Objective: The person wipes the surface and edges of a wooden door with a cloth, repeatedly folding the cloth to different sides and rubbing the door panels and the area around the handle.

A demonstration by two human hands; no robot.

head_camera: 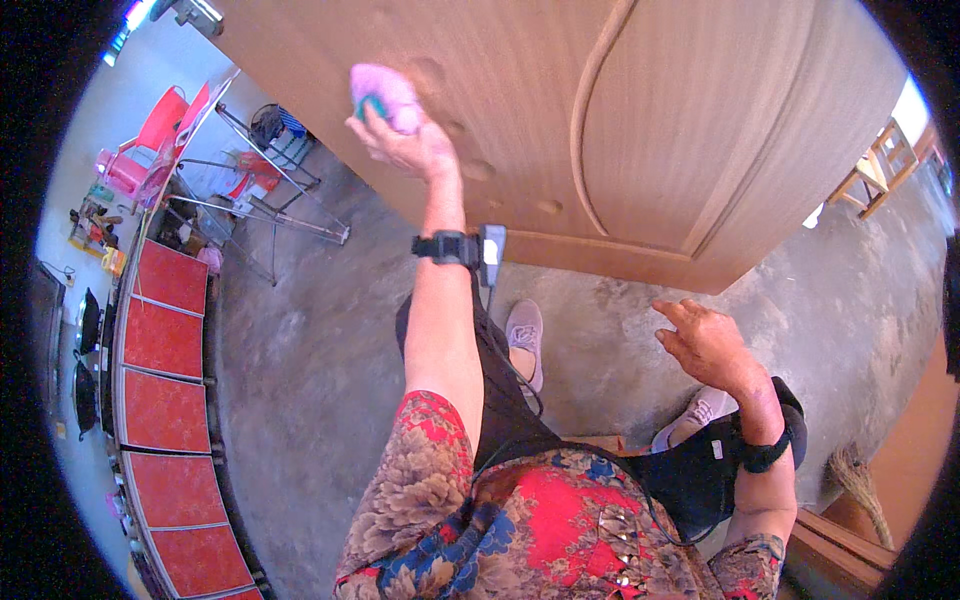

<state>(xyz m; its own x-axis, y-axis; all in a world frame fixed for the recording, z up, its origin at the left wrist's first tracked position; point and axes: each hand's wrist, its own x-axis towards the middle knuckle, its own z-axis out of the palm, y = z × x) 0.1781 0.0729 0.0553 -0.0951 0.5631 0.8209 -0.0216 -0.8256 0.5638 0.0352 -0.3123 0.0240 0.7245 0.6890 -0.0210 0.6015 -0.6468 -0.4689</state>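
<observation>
A brown wooden door panel [510, 112] with a curved raised moulding [581, 127] and several small rounded carvings stands before me. My left hand [416, 146] is raised at its left part and holds a pink cloth or pad [382, 82] with a green patch showing. The pad lies over the door's surface; whether it presses on it I cannot tell. Below the door's lower right corner, my right hand [703, 339] hangs over the floor with its fingers apart and nothing in it. A black strap with a grey device [491, 255] is around my left wrist.
Red-fronted cabinets [165, 416] run along the left. A metal-legged table frame [277, 210] and red chair [161, 120] stand upper left. A wooden chair [877, 169] is at upper right. A straw broom [859, 484] lies lower right, near wooden boards [847, 551]. My feet are on the concrete floor [322, 360].
</observation>
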